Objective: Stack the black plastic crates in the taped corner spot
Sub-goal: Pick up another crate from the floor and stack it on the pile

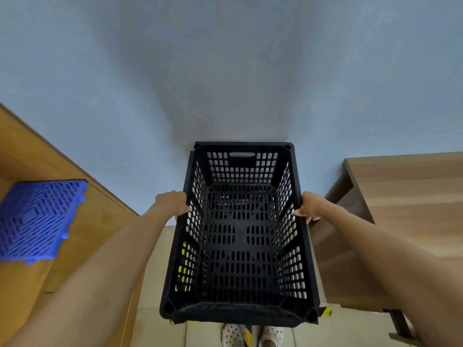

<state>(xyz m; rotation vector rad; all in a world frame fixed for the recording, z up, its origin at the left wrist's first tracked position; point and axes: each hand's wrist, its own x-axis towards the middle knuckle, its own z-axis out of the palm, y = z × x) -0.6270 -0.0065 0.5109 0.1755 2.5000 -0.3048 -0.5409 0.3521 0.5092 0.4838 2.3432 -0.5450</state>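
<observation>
A black perforated plastic crate (240, 234) fills the middle of the head view, seen from above, its far end against the grey-blue wall. My left hand (174, 204) grips the crate's left rim and my right hand (309, 206) grips its right rim, both about midway along. The edge of another black crate (191, 161) shows just below the far left corner, so the held crate sits on or just over it. Yellow-and-black tape (325, 312) peeks out on the floor at the near right corner and near left corner.
A blue slatted plastic panel (37, 221) lies on a wooden surface (82, 236) at the left. A wooden table (411, 196) stands close on the right. My feet in white shoes (250, 335) stand on the tiled floor just before the crate.
</observation>
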